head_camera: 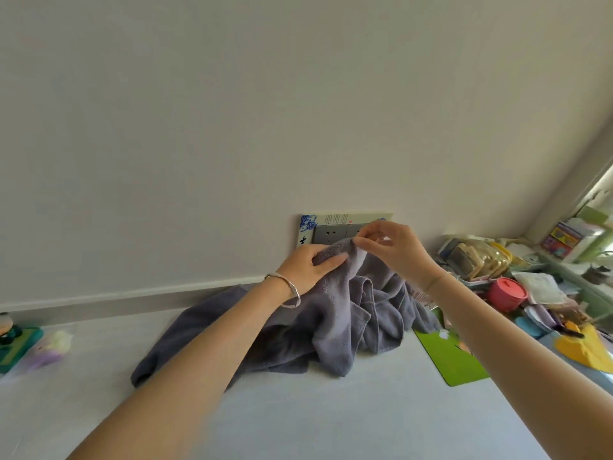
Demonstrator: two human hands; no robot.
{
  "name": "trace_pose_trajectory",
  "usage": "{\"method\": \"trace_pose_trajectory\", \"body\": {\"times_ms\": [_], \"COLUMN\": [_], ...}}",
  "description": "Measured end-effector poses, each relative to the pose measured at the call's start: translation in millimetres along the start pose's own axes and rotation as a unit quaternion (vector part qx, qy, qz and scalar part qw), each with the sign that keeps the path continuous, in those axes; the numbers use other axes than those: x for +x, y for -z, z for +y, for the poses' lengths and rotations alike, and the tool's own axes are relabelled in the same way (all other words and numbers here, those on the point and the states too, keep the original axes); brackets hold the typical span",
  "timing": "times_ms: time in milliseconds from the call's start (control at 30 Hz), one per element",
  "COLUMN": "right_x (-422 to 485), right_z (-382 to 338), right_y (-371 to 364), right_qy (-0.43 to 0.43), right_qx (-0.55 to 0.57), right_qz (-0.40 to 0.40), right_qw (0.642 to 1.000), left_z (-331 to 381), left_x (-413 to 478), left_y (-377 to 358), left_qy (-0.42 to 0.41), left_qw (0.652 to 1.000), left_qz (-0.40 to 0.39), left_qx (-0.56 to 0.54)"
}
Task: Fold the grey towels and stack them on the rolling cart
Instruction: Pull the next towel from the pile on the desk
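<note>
A grey towel (345, 313) hangs in crumpled folds above the pale table (331, 410), lifted by its top edge. My left hand (308, 267), with a silver bangle on the wrist, grips that edge from the left. My right hand (394, 247) pinches the same edge just to the right, fingertips close to the left hand. The towel's lower part trails onto the table. More grey towel cloth (185, 340) lies spread flat on the table behind and to the left, partly hidden by my left forearm. No rolling cart is in view.
A green mat (451, 360) lies right of the towel. Clutter crowds the right side: a pink lidded cup (506, 293), a yellow object (587, 350), packets and boxes. A wall socket panel (335, 232) sits behind my hands. Small toys (20, 343) stand at the left edge.
</note>
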State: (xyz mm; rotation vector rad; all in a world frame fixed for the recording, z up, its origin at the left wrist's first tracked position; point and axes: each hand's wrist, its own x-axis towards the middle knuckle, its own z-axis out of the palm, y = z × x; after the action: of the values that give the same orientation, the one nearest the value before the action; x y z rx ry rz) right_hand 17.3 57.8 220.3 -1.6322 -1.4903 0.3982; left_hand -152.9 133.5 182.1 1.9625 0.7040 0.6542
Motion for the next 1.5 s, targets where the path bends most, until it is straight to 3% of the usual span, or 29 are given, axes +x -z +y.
{"method": "trace_pose_trajectory", "body": {"times_ms": [100, 200, 333, 400, 600, 867, 1000, 1200, 1400, 1500], "right_x": [-29.4, -57.8, -101.1, -123.0, -161.9, -187.2, -194.2, -213.8, -226.4, -224.8], "right_z": [-20.7, -34.3, -54.7, -78.4, -152.1, -228.2, -194.5, -76.3, 25.8, 71.5], "right_y": [0.0, -5.0, -8.4, -7.6, 30.1, 105.1, 122.9, 116.4, 135.2, 148.0], "right_qy": [-0.064, -0.169, -0.182, -0.159, -0.120, -0.018, -0.036, -0.193, -0.326, -0.362], "right_qx": [0.058, 0.179, 0.281, 0.260, 0.316, 0.319, 0.335, 0.298, 0.315, 0.317], "right_qz": [0.004, -0.116, -0.241, -0.264, -0.156, -0.081, -0.119, -0.127, -0.118, -0.127], "right_qw": [0.996, 0.962, 0.911, 0.915, 0.928, 0.944, 0.934, 0.926, 0.883, 0.867], "left_z": [29.8, 55.6, 89.6, 106.4, 173.8, 262.8, 249.3, 163.8, 90.4, 74.0], "left_x": [-23.0, -47.5, -83.5, -100.8, -140.2, -169.2, -152.0, -109.4, -57.1, -31.8], "left_y": [19.8, 37.3, 58.2, 67.8, 90.2, 99.6, 66.6, -30.2, -129.4, -161.3], "left_qy": [-0.003, -0.010, -0.020, -0.026, -0.082, -0.172, -0.142, -0.028, 0.090, 0.105], "left_qw": [0.998, 0.996, 0.989, 0.988, 0.979, 0.946, 0.959, 0.983, 0.960, 0.949], "left_qz": [-0.028, -0.040, -0.044, -0.039, -0.015, -0.062, -0.074, -0.070, -0.113, -0.143], "left_qx": [-0.062, -0.084, -0.137, -0.149, -0.186, -0.267, -0.234, -0.166, -0.239, -0.260]}}
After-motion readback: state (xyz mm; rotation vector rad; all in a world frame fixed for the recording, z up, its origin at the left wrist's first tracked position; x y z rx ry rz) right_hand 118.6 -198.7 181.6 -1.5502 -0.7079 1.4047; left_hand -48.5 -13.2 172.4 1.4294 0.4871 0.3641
